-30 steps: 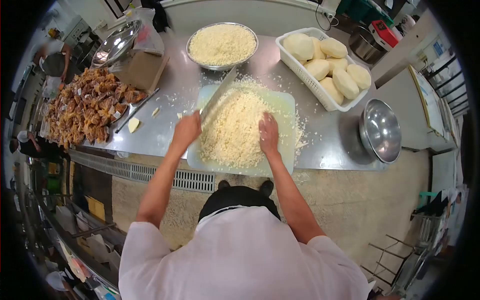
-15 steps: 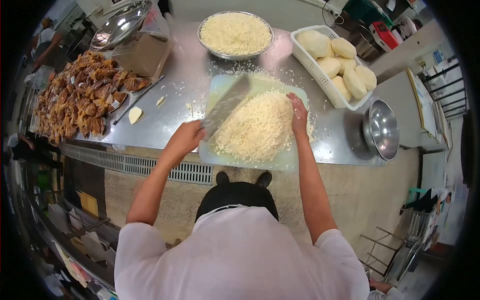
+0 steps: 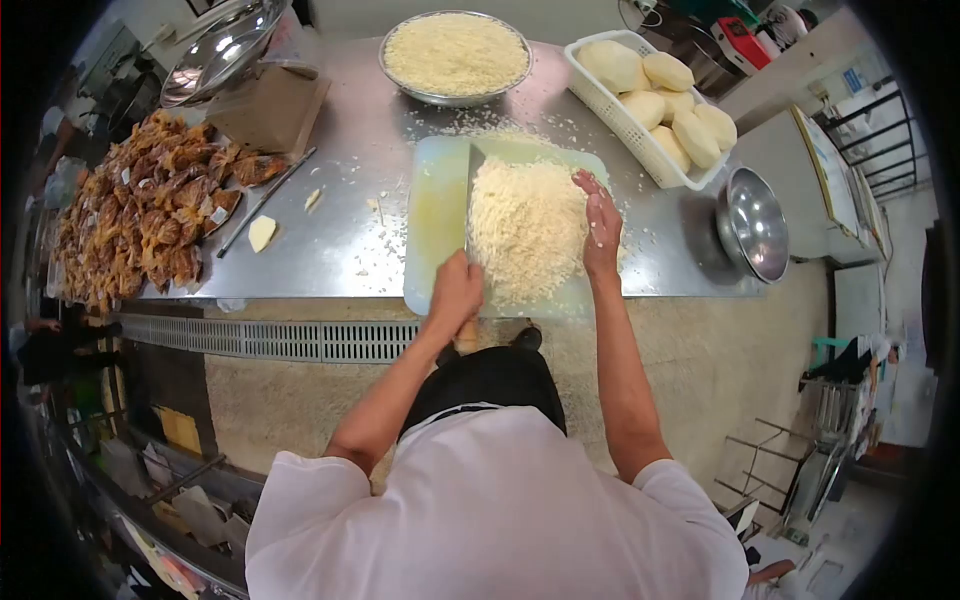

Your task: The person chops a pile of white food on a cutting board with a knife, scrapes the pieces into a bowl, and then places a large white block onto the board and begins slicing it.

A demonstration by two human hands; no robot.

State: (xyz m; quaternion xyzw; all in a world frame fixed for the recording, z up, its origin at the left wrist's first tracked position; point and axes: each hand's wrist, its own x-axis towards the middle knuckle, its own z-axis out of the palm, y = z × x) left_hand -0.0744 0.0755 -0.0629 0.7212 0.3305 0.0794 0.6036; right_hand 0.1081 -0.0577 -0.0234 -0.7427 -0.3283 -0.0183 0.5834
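Observation:
My left hand (image 3: 458, 292) is closed round the handle of a large kitchen knife (image 3: 474, 180). The blade stands nearly edge-on along the left side of a heap of finely chopped, pale vegetable (image 3: 525, 235). My right hand (image 3: 601, 228) lies flat, fingers stretched out, against the heap's right side, with small bits stuck to it. Under the heap is a pale green cutting board (image 3: 432, 200), its left part bare with a yellowish wet patch.
Behind the board stands a metal bowl (image 3: 385, 62) full of chopped vegetable. A white basket (image 3: 655, 165) holds several peeled pale roots. At right is a tilted steel bowl (image 3: 757, 235). Brown bagged pieces (image 3: 150, 215), a dark rod (image 3: 268, 200) and a pale slice (image 3: 262, 233) lie left.
My left hand has brought the knife rightward, from slanting over the board to upright at the heap's left side. The heap is narrower, its left edge pushed in. My right hand stays beside it.

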